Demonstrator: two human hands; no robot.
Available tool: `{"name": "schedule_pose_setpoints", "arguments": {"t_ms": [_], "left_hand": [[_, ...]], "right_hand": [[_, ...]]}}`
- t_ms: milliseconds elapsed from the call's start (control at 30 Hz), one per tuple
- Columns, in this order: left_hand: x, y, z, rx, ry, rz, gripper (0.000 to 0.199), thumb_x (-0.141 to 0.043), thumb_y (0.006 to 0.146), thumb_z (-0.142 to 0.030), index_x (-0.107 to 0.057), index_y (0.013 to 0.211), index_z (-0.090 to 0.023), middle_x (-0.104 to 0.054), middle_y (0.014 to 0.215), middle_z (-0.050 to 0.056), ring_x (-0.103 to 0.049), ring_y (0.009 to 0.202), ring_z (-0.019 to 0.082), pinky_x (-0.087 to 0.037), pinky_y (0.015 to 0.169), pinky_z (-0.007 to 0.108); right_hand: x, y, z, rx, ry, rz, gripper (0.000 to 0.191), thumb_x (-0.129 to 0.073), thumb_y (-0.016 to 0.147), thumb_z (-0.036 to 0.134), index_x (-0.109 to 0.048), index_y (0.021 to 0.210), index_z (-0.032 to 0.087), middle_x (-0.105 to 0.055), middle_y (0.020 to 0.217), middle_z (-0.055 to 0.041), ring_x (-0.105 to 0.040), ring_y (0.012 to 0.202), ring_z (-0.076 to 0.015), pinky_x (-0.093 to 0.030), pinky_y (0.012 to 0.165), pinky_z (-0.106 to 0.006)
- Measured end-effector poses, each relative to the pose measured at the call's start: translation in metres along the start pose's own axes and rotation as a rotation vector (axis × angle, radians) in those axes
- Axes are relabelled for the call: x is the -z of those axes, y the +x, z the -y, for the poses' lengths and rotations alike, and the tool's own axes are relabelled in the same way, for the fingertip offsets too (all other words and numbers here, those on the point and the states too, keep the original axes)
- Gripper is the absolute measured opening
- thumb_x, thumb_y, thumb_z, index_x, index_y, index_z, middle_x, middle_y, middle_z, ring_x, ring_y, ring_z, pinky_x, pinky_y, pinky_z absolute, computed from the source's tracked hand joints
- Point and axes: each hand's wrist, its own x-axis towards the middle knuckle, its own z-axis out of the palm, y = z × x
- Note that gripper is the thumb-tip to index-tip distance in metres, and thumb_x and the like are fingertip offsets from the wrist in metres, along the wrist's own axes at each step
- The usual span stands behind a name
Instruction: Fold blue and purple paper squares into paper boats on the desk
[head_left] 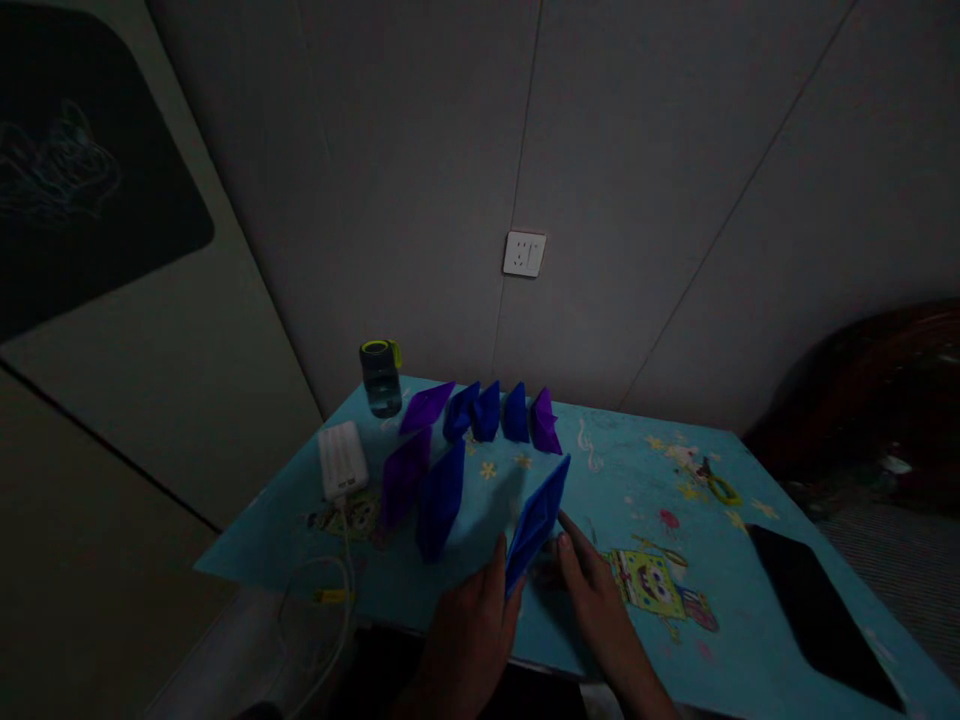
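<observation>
A blue folded-paper boat is held up over the table's front part, tilted. My left hand pinches its lower end between thumb and fingers. Beside its right side is my right hand, fingers apart and slightly curled; whether a fingertip touches the paper is unclear. Left of the hands stand another blue boat and a purple boat. Behind them, several blue and purple boats form a row, with a purple one at its right end and another purple one at its left.
A water bottle and a white power bank with a cable occupy the left side of the blue table. Yellow-handled scissors and a dark tablet-like slab lie to the right. The wall borders the back edge.
</observation>
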Motion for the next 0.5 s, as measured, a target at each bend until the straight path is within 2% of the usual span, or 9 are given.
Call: {"name": "schedule_pose_setpoints", "arguments": {"t_ms": [67,167,233,333,400,500], "left_hand": [[-0.003,0.0,-0.004,-0.027,0.045,0.038,0.043,-0.046,0.097,-0.027,-0.049,0.139,-0.015,-0.076,0.103,0.012,-0.075,0.08,0.021,-0.061,0.071,0.028],[-0.001,0.002,-0.012,-0.041,0.041,0.108,0.05,-0.046,0.096,-0.023,-0.041,0.145,-0.015,-0.071,0.117,0.014,-0.073,0.094,0.022,-0.059,0.081,0.03],[0.001,0.005,-0.018,-0.014,0.024,0.188,0.057,-0.045,0.094,-0.017,-0.034,0.149,-0.015,-0.067,0.126,0.015,-0.07,0.104,0.023,-0.057,0.089,0.031],[0.003,0.009,-0.024,0.054,-0.024,0.335,0.073,-0.046,0.086,-0.005,-0.021,0.154,-0.017,-0.066,0.128,0.013,-0.069,0.106,0.02,-0.054,0.092,0.029],[0.002,0.01,-0.025,0.064,-0.059,0.379,0.076,-0.047,0.086,-0.006,-0.017,0.155,-0.018,-0.065,0.13,0.012,-0.069,0.105,0.019,-0.054,0.092,0.028],[-0.002,0.006,-0.017,-0.037,-0.108,0.319,0.064,-0.047,0.093,-0.019,-0.025,0.153,-0.022,-0.064,0.132,0.01,-0.069,0.107,0.02,-0.055,0.089,0.027]], "right_hand": [[-0.004,-0.003,0.004,0.027,-0.029,0.036,0.07,-0.054,0.086,0.062,-0.053,0.138,0.015,-0.07,0.118,-0.0135,-0.066,0.107,-0.0282,-0.051,0.094,-0.041],[-0.009,-0.007,0.01,0.058,-0.044,0.088,0.074,-0.054,0.088,0.056,-0.041,0.145,0.011,-0.075,0.099,-0.0101,-0.07,0.086,-0.0241,-0.055,0.083,-0.037],[-0.011,-0.011,0.011,0.072,-0.065,0.079,0.074,-0.052,0.091,0.051,-0.034,0.149,0.011,-0.074,0.087,-0.0064,-0.069,0.077,-0.0216,-0.056,0.076,-0.034],[-0.011,-0.015,0.007,0.107,-0.1,0.043,0.07,-0.048,0.092,0.04,-0.026,0.152,0.012,-0.071,0.077,-0.002,-0.066,0.068,-0.0188,-0.055,0.069,-0.03],[-0.006,-0.016,0.003,0.135,-0.152,0.016,0.066,-0.045,0.09,0.032,-0.028,0.151,0.013,-0.069,0.073,-0.0003,-0.064,0.063,-0.0174,-0.053,0.065,-0.029],[0.011,-0.006,0.0,0.178,-0.311,-0.095,0.062,-0.045,0.086,0.028,-0.039,0.146,0.013,-0.065,0.065,0.0011,-0.059,0.057,-0.0174,-0.049,0.062,-0.028]]}}
